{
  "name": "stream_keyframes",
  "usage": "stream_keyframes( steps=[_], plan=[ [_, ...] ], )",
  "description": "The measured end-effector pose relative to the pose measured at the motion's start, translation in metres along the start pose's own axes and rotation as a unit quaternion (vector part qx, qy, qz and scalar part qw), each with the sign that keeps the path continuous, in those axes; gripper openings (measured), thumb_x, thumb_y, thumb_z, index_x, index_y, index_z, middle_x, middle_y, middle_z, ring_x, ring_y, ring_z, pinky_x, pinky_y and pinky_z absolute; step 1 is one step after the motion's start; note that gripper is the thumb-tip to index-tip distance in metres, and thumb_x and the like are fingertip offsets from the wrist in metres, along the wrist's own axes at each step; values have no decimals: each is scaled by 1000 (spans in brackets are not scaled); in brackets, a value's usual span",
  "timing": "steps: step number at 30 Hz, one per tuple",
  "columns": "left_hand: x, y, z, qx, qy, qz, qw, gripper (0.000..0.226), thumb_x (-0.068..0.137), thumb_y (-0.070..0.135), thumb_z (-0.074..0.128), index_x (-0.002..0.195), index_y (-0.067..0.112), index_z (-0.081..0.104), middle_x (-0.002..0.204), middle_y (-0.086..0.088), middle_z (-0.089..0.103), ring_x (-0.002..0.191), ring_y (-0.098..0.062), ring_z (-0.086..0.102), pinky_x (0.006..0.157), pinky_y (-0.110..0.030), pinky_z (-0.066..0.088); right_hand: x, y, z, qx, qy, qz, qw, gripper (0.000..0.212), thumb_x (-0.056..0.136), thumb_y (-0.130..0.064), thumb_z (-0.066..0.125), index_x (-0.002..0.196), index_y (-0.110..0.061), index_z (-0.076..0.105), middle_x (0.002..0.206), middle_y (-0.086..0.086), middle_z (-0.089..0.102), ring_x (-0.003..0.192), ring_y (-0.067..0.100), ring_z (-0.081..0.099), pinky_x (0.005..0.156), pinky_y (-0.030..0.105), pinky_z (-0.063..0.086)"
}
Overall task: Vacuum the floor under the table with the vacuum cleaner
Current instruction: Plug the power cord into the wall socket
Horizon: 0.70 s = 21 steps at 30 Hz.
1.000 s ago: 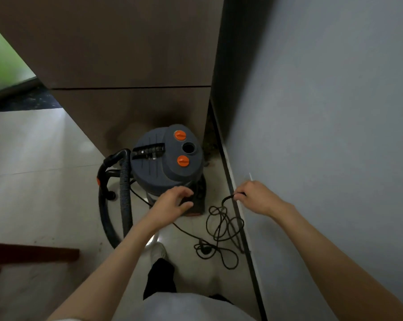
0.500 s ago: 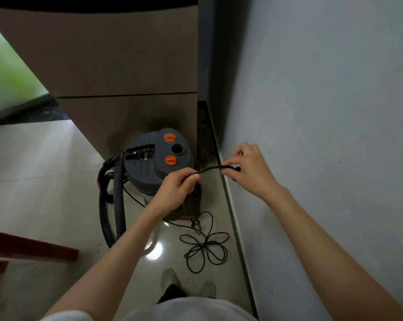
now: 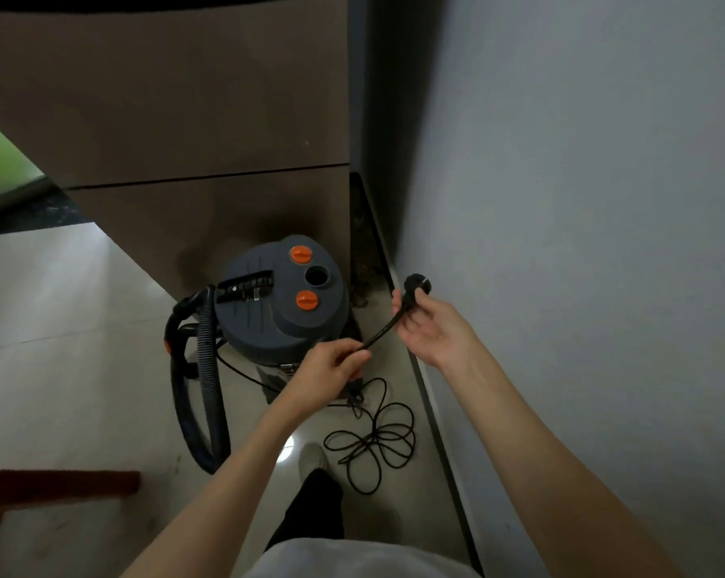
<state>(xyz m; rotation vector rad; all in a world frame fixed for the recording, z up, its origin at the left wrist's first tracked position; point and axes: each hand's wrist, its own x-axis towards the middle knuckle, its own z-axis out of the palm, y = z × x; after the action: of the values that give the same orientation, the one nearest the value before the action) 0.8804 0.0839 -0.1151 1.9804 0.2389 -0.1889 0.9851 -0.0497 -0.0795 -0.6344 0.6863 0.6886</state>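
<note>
On the tiled floor (image 3: 60, 327), in the corner between brown cabinet (image 3: 185, 118) and grey wall (image 3: 582, 202):

- Vacuum cleaner (image 3: 277, 310), one: grey drum body, upright, close against the cabinet front. Two orange knobs (image 3: 301, 254) on the lid, one round open port (image 3: 317, 276) between them, one black handle bar (image 3: 246, 282).
- Hose (image 3: 204, 390), one: dark, ribbed, looping down the drum's left side to the floor.
- Power cord (image 3: 373, 440), one: black, lying in loose coils on the tile near the wall's base, one length lifted up to the hands.
- Plug (image 3: 416, 284), one: black, at the cord's raised end, just beside the wall.
- Left hand (image 3: 331, 362): fingers curled, pinching the cord in front of the drum.
- Right hand (image 3: 431, 323): fingers curled round the cord just below the plug.
- Shoe (image 3: 313, 456), one visible, pale, beside the coils.
- Dark red wooden bar (image 3: 56, 486), one, lower left.
</note>
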Motion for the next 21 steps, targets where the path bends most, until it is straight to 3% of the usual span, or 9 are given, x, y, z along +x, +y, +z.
stream_keyframes(
  steps=[4,9,14,19,21],
  plan=[
    [35,-36,-16,-1,-29,-48,998,12,94,19,55,86,19,64,66,8,58,61,3,54,65,-18,42,41,2,11,-18,39,-7,999,13,98,-13,51,91,-3,56,81,6,57,73,15,54,68,25,47],
    [76,-93,-6,61,-114,-114,985,11,92,18,58,90,13,68,84,-6,67,85,-19,63,83,-32,48,105,1,-26,-91,93,-42,991,17,99,-14,48,89,-5,57,79,6,56,71,15,55,62,21,53],
    [83,-164,54,71,-193,-181,962,19,92,17,57,104,8,68,101,-4,68,99,-15,61,90,-25,44,179,15,-97,-164,143,-22,976,17,100,-13,45,92,-5,57,74,6,54,61,14,50,50,17,49],
    [118,-249,114,71,-175,-228,955,19,92,17,57,105,9,68,106,-3,67,101,-14,61,85,-16,41,266,25,-168,-220,163,2,962,17,99,-14,48,89,-10,61,73,-1,62,72,10,57,68,21,50],
    [139,-282,136,66,-179,-247,950,14,92,17,57,99,10,68,100,-2,67,95,-14,61,80,-17,41,303,31,-196,-209,171,19,963,15,98,-14,50,89,-12,61,75,-3,64,77,8,58,74,21,46]
  ],
)
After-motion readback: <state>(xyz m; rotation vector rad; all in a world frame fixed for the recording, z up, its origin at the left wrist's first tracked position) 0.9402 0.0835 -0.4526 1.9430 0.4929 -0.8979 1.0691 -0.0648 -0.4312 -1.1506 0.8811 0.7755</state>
